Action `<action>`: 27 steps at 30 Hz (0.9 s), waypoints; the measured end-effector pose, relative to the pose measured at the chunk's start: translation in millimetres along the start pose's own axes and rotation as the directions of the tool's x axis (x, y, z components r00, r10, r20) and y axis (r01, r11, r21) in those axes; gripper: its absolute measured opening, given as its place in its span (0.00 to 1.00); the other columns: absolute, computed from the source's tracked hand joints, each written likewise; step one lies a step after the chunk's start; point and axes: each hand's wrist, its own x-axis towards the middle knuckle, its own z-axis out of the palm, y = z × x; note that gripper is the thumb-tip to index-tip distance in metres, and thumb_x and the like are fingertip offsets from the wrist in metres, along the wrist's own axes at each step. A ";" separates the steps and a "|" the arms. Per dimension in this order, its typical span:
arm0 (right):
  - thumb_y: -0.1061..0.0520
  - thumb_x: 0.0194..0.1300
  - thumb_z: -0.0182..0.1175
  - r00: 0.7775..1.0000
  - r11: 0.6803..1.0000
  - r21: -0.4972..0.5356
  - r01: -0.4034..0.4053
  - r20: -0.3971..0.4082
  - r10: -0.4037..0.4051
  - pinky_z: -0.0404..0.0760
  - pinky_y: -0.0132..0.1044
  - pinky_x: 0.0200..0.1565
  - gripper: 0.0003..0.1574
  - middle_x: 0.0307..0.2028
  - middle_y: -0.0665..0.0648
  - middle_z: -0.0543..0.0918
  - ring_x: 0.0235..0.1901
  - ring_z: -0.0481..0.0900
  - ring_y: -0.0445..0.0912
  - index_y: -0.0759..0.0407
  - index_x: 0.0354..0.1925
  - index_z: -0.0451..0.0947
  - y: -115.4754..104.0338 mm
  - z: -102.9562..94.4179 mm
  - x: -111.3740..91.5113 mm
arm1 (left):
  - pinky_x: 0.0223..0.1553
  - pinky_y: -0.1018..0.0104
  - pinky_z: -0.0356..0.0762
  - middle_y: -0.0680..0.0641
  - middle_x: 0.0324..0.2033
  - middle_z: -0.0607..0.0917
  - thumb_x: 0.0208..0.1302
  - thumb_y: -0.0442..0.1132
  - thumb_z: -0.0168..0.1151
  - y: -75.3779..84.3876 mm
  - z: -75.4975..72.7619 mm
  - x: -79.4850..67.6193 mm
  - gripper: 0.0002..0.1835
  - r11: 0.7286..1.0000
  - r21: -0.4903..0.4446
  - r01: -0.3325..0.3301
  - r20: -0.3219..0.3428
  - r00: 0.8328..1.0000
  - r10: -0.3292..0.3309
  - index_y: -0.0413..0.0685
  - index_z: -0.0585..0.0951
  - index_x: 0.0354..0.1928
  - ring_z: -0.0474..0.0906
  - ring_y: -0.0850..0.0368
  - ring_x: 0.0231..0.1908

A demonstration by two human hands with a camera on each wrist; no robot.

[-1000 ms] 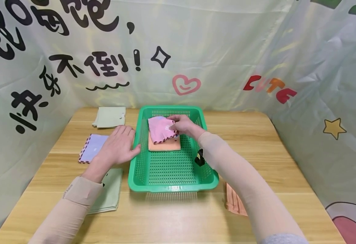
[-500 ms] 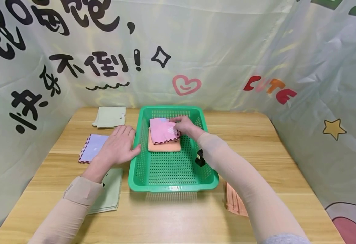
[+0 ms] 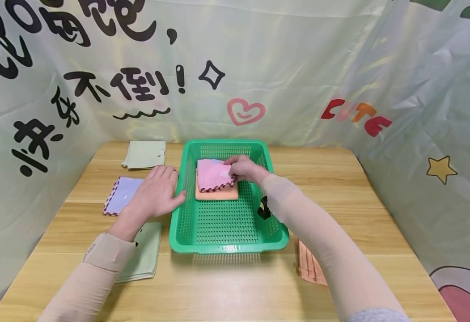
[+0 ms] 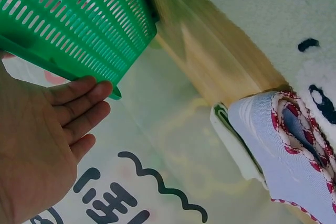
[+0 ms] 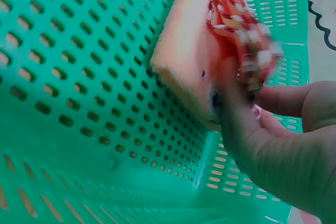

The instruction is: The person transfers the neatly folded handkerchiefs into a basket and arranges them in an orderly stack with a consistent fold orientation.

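Note:
A green perforated basket [image 3: 230, 248] stands on the wooden table. Inside it, a folded pink cloth [image 3: 210, 172] with a checked dark-red and white edging lies over a folded orange towel [image 3: 218, 195]. My right hand [image 3: 243, 168] pinches the pink cloth at its right side; the right wrist view shows the thumb [image 5: 239, 119] against the bunched edging [image 5: 244, 32], blurred. On the basket's left rim rests my left hand [image 3: 156, 192], its fingers extended. In the left wrist view, those fingertips [image 4: 100, 90] lie by the basket's edge [image 4: 47, 61].
Left of the basket lie a pale green folded cloth [image 3: 145, 154], a lavender cloth [image 3: 123, 195] with checked edging, and a light green cloth [image 3: 145, 252]. An orange ribbed cloth [image 3: 309, 264] sits at front right, partly behind the right forearm. A printed curtain [image 3: 299, 67] surrounds the table.
The pink cloth has shifted slightly toward the near side and now lies squarer over the orange towel. My right hand moved a little right with it, still pinching. My left hand stayed put.

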 end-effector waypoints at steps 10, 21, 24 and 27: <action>0.73 0.65 0.58 0.999 0.986 -0.169 0.007 -0.036 -0.014 0.81 0.49 0.48 0.30 0.65 0.65 0.72 0.39 0.75 0.51 0.64 0.65 0.76 1.3 0.7 -3.9 | 0.67 0.43 0.63 0.36 0.48 0.75 0.68 0.57 0.49 1.2 -0.4 0.2 0.28 1.000 0.003 0.003 -0.003 1.000 -0.003 0.33 0.73 0.45 0.69 0.38 0.54; 0.57 0.76 0.57 0.997 0.990 -0.137 0.033 -0.059 -0.042 0.69 0.57 0.71 0.27 0.71 0.59 0.73 0.73 0.67 0.54 0.59 0.70 0.75 -13.6 -6.5 -12.9 | 0.69 0.42 0.61 0.35 0.51 0.76 0.69 0.57 0.49 0.5 -0.3 0.8 0.30 1.000 -0.003 0.004 0.006 1.000 -0.004 0.31 0.74 0.49 0.69 0.37 0.56; 0.55 0.77 0.57 0.995 0.991 -0.106 0.078 -0.048 -0.083 0.67 0.57 0.72 0.30 0.73 0.58 0.71 0.74 0.66 0.54 0.59 0.72 0.71 -22.7 -11.0 -22.0 | 0.69 0.42 0.61 0.35 0.51 0.76 0.69 0.57 0.49 0.4 -0.6 0.9 0.31 1.000 -0.001 0.003 0.007 1.000 -0.003 0.31 0.74 0.50 0.69 0.37 0.56; 0.54 0.77 0.57 0.990 0.986 -0.098 0.132 -0.045 -0.137 0.67 0.56 0.72 0.31 0.72 0.58 0.71 0.73 0.66 0.55 0.59 0.74 0.70 -32.8 -16.1 -34.6 | 0.69 0.42 0.62 0.35 0.50 0.76 0.69 0.56 0.49 0.5 -1.0 0.7 0.30 1.000 0.002 0.000 0.006 1.000 0.000 0.31 0.74 0.49 0.69 0.37 0.55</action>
